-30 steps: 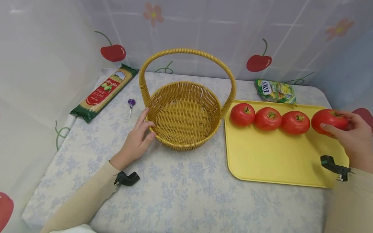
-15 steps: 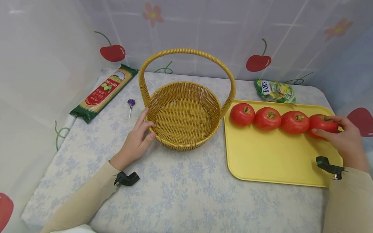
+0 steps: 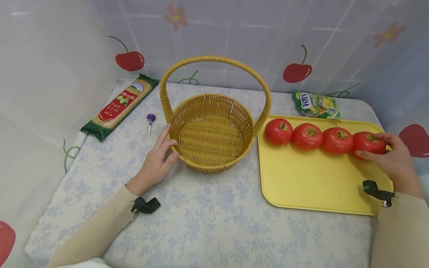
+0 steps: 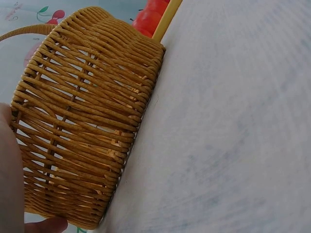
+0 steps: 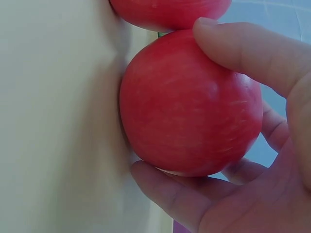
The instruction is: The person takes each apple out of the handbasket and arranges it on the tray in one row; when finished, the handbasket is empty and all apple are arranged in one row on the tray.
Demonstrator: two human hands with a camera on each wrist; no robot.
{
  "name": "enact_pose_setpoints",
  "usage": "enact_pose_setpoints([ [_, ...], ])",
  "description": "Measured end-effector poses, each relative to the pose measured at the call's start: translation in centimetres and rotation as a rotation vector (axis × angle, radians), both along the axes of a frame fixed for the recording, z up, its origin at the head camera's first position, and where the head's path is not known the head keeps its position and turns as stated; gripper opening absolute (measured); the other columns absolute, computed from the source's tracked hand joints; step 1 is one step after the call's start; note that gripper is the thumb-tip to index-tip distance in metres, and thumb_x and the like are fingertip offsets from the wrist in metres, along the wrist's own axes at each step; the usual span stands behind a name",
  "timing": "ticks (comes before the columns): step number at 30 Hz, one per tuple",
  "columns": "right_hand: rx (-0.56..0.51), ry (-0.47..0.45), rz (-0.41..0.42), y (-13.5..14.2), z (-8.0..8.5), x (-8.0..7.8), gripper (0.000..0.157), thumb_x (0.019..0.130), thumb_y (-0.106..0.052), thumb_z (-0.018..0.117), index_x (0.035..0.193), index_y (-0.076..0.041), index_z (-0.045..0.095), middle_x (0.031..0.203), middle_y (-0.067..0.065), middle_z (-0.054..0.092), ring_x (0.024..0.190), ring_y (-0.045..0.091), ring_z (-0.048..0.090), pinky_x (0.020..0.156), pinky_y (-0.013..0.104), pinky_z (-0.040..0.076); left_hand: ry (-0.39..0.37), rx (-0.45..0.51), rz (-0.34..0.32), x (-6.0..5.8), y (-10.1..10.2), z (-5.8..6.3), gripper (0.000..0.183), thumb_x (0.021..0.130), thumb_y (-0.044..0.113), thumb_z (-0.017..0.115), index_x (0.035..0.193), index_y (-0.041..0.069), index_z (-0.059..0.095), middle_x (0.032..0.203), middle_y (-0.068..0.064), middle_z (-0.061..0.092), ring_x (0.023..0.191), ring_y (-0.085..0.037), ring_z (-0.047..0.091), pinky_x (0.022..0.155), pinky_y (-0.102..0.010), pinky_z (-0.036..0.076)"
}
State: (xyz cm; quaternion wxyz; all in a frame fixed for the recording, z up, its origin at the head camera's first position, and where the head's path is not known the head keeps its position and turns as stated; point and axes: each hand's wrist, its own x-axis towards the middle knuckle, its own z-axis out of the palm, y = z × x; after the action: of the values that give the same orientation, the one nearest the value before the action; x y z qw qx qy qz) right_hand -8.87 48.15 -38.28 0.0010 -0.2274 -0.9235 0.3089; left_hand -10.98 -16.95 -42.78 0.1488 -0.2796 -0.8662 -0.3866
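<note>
My left hand [image 3: 155,163] holds the near left rim of a round wicker basket [image 3: 214,166] with a tall arched handle. In the left wrist view, a finger lies against the outer wall of the basket [image 4: 82,116]. At the right, my right hand [image 3: 397,160] grips a red apple [image 3: 366,143] at the end of a row on the yellow tray [image 3: 315,182]. The right wrist view shows the thumb and fingers around this apple [image 5: 189,107], which sits against its neighbour. The other red apples [image 3: 307,136] stand side by side along the tray's far edge.
A pasta packet [image 3: 117,106] lies at the far left, with a purple lollipop [image 3: 151,118] beside it. Behind the tray is a green candy bag [image 3: 316,105]. Cherry-printed walls [image 3: 218,33] border the flowered tablecloth [image 3: 218,227] at the back and sides.
My right hand has lowered the apple and moved it left onto the tray, against the row. The apple beside it shifted slightly left. My left hand and the basket stayed put.
</note>
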Motion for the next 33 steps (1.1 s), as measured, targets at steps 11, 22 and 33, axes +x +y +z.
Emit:
enact_pose_setpoints([
  [11, -0.006, 0.002, 0.008, -0.07, 0.01, -0.09, 0.060, 0.098, -0.034, 0.067, 0.146, -0.027, 0.033, 0.158, 0.029, 0.023, 0.138, 0.047, 0.026, 0.100, 0.037, 0.052, -0.004, -0.006, 0.003, -0.05, 0.00, 0.10, 0.064, 0.105, 0.064, 0.030, 0.120, 0.006, 0.055, 0.168, -0.022, 0.023, 0.120, -0.047, 0.058, 0.061, -0.044, 0.047],
  [22, 0.008, -0.015, 0.002, -0.14, 0.00, -0.06, 0.065, 0.099, -0.033, 0.066, 0.149, -0.010, 0.032, 0.159, 0.030, 0.023, 0.137, 0.050, 0.026, 0.108, 0.049, 0.048, -0.011, -0.005, 0.001, -0.08, -0.04, 0.08, 0.067, 0.105, 0.064, 0.031, 0.120, 0.004, 0.055, 0.169, -0.021, 0.022, 0.132, -0.049, 0.053, 0.069, -0.055, 0.053],
  [33, -0.021, 0.000, -0.039, -0.33, 0.27, -0.15, 0.055, 0.100, -0.035, 0.063, 0.146, -0.033, 0.033, 0.158, 0.029, 0.024, 0.131, 0.047, 0.030, 0.065, 0.012, 0.037, -0.013, -0.005, 0.002, 0.02, 0.00, 0.15, 0.067, 0.105, 0.065, 0.030, 0.120, 0.005, 0.055, 0.168, -0.022, 0.022, 0.133, -0.050, 0.052, 0.068, -0.054, 0.053],
])
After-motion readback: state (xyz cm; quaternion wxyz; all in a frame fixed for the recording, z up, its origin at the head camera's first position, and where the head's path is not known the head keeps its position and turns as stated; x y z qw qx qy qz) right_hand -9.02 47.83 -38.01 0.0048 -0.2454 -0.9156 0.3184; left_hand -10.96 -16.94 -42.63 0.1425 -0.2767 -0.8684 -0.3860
